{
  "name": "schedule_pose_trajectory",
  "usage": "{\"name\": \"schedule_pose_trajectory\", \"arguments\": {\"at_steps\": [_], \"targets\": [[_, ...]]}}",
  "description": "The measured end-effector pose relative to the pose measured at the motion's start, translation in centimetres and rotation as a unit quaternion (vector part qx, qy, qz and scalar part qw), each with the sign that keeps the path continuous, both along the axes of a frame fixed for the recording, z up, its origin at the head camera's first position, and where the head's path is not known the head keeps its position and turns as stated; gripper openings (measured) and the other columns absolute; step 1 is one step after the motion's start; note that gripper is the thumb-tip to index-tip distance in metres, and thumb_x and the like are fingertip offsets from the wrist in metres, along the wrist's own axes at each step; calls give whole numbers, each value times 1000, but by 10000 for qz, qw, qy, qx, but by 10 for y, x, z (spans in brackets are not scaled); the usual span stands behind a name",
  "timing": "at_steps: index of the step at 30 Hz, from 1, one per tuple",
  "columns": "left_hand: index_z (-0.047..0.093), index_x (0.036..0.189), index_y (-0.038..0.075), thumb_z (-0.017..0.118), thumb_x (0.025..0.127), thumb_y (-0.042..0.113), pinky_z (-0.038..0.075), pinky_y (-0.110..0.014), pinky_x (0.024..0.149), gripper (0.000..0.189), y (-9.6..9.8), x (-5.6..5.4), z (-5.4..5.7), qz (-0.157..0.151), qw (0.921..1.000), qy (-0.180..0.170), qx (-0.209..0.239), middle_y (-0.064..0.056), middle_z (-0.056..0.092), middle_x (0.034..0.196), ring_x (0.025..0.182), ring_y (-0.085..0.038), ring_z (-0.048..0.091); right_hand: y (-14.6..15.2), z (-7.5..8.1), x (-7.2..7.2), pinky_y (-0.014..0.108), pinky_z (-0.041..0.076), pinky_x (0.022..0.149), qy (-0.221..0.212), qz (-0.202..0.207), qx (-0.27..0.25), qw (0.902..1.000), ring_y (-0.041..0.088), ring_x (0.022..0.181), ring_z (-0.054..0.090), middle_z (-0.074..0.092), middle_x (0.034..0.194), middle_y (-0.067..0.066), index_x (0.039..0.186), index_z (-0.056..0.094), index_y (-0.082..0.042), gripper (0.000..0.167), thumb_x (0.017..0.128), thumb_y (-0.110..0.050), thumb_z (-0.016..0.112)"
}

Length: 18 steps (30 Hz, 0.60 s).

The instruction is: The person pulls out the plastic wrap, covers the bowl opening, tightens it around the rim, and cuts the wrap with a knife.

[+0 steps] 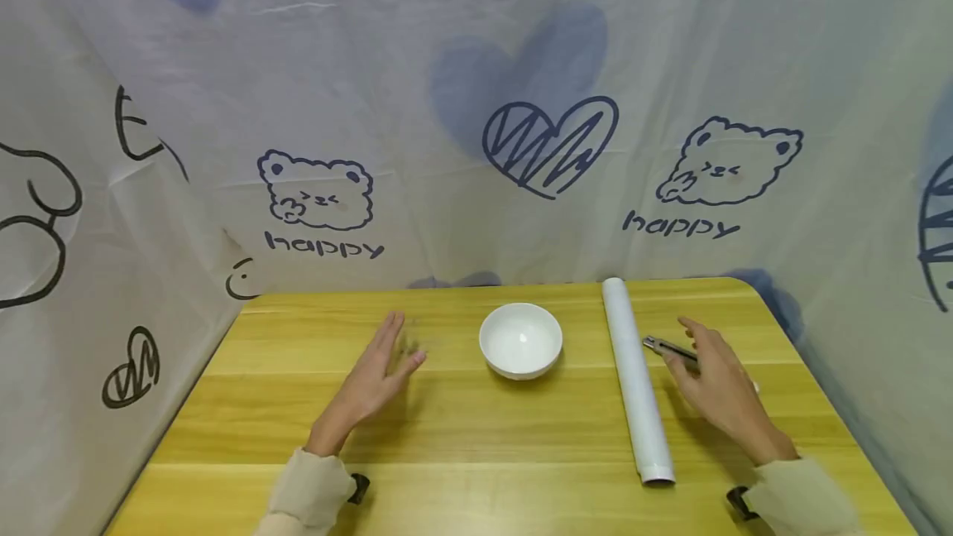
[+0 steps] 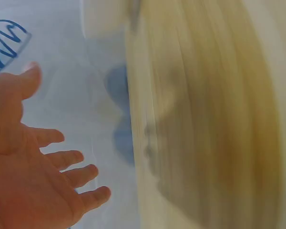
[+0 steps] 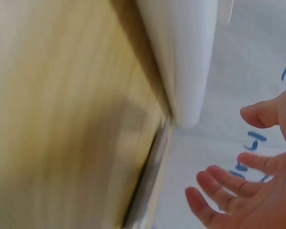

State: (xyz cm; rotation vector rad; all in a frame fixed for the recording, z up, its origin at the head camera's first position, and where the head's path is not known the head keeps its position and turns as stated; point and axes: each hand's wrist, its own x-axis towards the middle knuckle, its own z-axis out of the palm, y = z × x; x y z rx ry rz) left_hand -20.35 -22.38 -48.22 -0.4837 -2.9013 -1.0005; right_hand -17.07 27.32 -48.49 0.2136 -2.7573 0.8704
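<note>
Left hand (image 1: pixel 375 377) hovers above the bench (image 1: pixel 447 453) left of the bowl (image 1: pixel 521 342), empty, fingers extended! Right hand (image 1: pixel 718 383), empty, fingers relaxed, hangs over the knife (image 1: pixel 665 346) beside the roll (image 1: pixel 636 387).

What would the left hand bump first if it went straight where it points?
Probably the cloth behind the table: the left hand points left of the bowl, though its height is hard to judge.

Upright white bowl (image 1: pixel 520 342), white roll (image 1: pixel 636 379), utility knife (image 1: pixel 672 351) beside it
</note>
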Motion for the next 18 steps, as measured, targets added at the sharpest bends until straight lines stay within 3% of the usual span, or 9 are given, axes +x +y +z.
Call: {"name": "schedule_pose_trajectory", "arguments": {"at_steps": [3,8,12,18], "targets": [[15,163,1,62,103,42,14,-60,122,86,21,8,-4,-154,9979,-283,561,-22,12,168,153,-43,15,-9,-3,6,64,49,87,-617,-129,-361,9974,50,118,54,49,136,34,153,33,7,68,104,-32,61],[17,164,3,75,95,40,19,-61,121,97,54,14,-8,-310,9917,-620,1085,-22,19,167,153,-42,19,-19,-9,8,47,48,76,-1434,-96,-654,9875,37,101,54,52,121,29,151,28,15,77,103,-35,63],[15,163,2,81,90,37,23,-61,120,105,81,13,-14,-426,9850,-818,1460,-24,18,167,152,-42,19,-23,-10,7,42,48,76,-1692,-83,-748,9827,36,102,55,53,122,31,152,25,16,81,102,-35,64],[8,164,4,92,78,36,30,-60,118,124,110,10,-26,-163,9794,-912,1792,-24,15,166,151,-42,23,-41,-12,0,43,53,78,-2047,-180,-792,9754,35,103,60,58,122,30,154,23,14,86,100,-36,66]]}}
